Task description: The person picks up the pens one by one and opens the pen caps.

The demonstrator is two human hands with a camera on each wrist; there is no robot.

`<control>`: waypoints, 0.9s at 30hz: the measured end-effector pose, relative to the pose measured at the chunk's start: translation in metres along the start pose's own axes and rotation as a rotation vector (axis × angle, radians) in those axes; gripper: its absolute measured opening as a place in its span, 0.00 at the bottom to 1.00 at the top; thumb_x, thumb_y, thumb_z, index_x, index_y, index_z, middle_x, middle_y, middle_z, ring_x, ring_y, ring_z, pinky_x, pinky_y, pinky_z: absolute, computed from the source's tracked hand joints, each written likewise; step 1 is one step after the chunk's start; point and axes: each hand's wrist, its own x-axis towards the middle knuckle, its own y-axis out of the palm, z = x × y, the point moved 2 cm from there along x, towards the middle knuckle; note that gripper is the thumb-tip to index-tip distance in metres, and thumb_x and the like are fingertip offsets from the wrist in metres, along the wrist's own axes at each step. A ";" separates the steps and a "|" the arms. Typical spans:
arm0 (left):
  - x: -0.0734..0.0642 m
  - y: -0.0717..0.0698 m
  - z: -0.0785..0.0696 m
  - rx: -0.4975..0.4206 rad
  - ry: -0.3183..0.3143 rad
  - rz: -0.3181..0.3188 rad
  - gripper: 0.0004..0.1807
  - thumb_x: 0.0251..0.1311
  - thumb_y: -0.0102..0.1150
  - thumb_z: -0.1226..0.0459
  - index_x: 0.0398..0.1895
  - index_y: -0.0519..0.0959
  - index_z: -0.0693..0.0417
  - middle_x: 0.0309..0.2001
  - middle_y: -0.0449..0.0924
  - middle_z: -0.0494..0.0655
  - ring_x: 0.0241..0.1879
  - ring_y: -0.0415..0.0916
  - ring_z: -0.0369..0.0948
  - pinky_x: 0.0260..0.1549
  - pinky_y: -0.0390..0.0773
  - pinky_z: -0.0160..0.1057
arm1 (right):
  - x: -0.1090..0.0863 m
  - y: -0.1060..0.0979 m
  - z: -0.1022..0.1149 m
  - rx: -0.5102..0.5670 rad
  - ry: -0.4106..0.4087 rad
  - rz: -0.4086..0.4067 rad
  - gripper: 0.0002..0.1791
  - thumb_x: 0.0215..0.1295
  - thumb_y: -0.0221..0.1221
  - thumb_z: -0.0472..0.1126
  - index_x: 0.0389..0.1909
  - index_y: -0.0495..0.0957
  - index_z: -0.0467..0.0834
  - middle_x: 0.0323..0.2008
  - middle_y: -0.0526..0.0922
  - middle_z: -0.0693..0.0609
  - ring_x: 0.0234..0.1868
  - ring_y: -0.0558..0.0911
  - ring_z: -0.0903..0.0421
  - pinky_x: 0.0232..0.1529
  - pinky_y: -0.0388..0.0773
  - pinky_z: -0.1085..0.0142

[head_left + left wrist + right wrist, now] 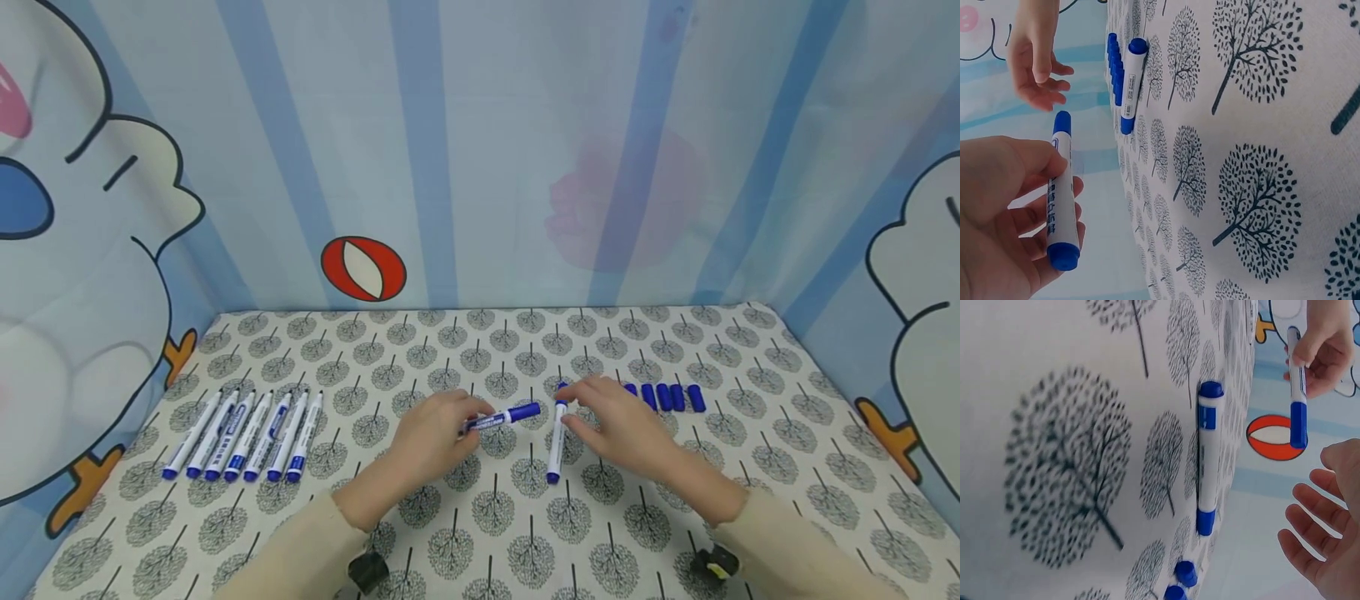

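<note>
My left hand (431,435) grips a white whiteboard marker (1063,187) with its blue cap on, raised above the table, cap end toward the right hand. The thumb lies along the barrel in the left wrist view. Fingers spread and bent a little, my right hand (1329,519) is held in the air just off that cap, with nothing in it. A second capped marker (1208,456) lies on the cloth; in the head view the right fingertips overlap its cap end.
Several uncapped markers (240,437) lie side by side at the left of the table. A row of loose blue caps (677,397) is on the right, partly behind the right hand. The tablecloth (480,533) has a tree print; a striped curtain (495,167) hangs behind.
</note>
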 end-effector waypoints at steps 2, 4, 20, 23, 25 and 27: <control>0.000 -0.001 -0.002 0.008 0.018 -0.002 0.15 0.47 0.62 0.67 0.41 0.81 0.46 0.34 0.80 0.40 0.30 0.72 0.35 0.18 0.67 0.26 | 0.002 0.001 0.005 0.000 -0.003 0.017 0.16 0.56 0.62 0.43 0.47 0.77 0.47 0.42 0.80 0.55 0.41 0.78 0.59 0.40 0.77 0.66; 0.001 -0.002 -0.003 0.011 0.028 0.003 0.15 0.48 0.63 0.66 0.42 0.81 0.46 0.35 0.81 0.40 0.31 0.73 0.36 0.19 0.67 0.26 | 0.003 0.002 0.010 0.007 -0.007 0.032 0.17 0.56 0.62 0.44 0.47 0.77 0.47 0.42 0.80 0.55 0.42 0.78 0.58 0.41 0.78 0.65; 0.001 0.001 -0.008 0.041 0.141 -0.012 0.14 0.50 0.63 0.64 0.42 0.81 0.42 0.34 0.79 0.35 0.33 0.72 0.34 0.23 0.69 0.26 | 0.010 0.015 0.023 0.015 -0.024 0.075 0.15 0.56 0.63 0.46 0.45 0.78 0.50 0.34 0.78 0.61 0.32 0.73 0.65 0.31 0.73 0.73; 0.001 0.001 -0.008 0.031 0.150 -0.011 0.14 0.51 0.62 0.64 0.42 0.81 0.43 0.34 0.79 0.36 0.33 0.72 0.34 0.25 0.70 0.27 | 0.011 0.016 0.024 0.026 -0.030 0.077 0.12 0.56 0.63 0.45 0.42 0.78 0.50 0.32 0.77 0.61 0.29 0.72 0.66 0.28 0.71 0.74; 0.001 0.002 -0.006 0.019 0.139 -0.002 0.13 0.51 0.62 0.63 0.42 0.81 0.44 0.35 0.79 0.36 0.34 0.72 0.34 0.26 0.71 0.27 | 0.011 0.016 0.024 0.028 -0.033 0.071 0.11 0.56 0.63 0.44 0.40 0.78 0.50 0.31 0.77 0.61 0.29 0.71 0.66 0.28 0.70 0.74; 0.001 0.002 -0.005 0.007 0.121 0.013 0.12 0.52 0.62 0.61 0.42 0.81 0.45 0.35 0.80 0.36 0.33 0.72 0.34 0.27 0.71 0.28 | 0.011 0.016 0.024 0.027 -0.034 0.063 0.11 0.55 0.64 0.44 0.39 0.78 0.50 0.31 0.77 0.61 0.29 0.72 0.65 0.28 0.70 0.74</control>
